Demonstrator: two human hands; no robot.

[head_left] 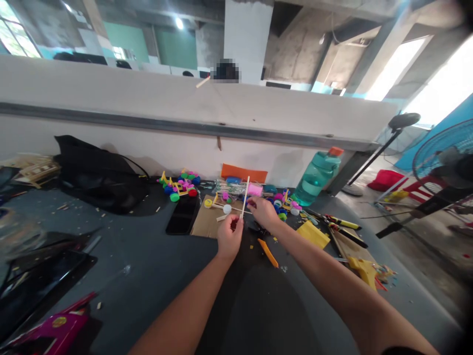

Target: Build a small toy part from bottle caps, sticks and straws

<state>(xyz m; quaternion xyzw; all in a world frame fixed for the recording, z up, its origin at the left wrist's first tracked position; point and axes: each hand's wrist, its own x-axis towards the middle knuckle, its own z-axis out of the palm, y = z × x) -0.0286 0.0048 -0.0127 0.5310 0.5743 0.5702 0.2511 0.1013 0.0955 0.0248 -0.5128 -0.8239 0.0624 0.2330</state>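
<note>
My left hand (229, 236) is closed around the lower end of a thin pale wooden stick (246, 193), which points up and slightly right. To its right, my right hand (264, 214) has its fingers pinched close to the stick; what they hold, if anything, I cannot make out. Behind my left hand lies a piece of cardboard (203, 224) with a yellow wheel (208, 202) and a white wheel (226, 209) on it. Small colourful plastic parts (283, 203) are heaped beyond my right hand. An orange-handled cutter (268, 253) rests on the table below it.
A black phone (182, 217), a coloured wheeled toy (180, 186) and a black bag (99, 177) are to the left. Rightward stand a teal bottle (316, 180), yellow paper (312, 234), pliers (343, 224) and a yellow glue gun (364, 271). A white partition (166, 93) borders the back.
</note>
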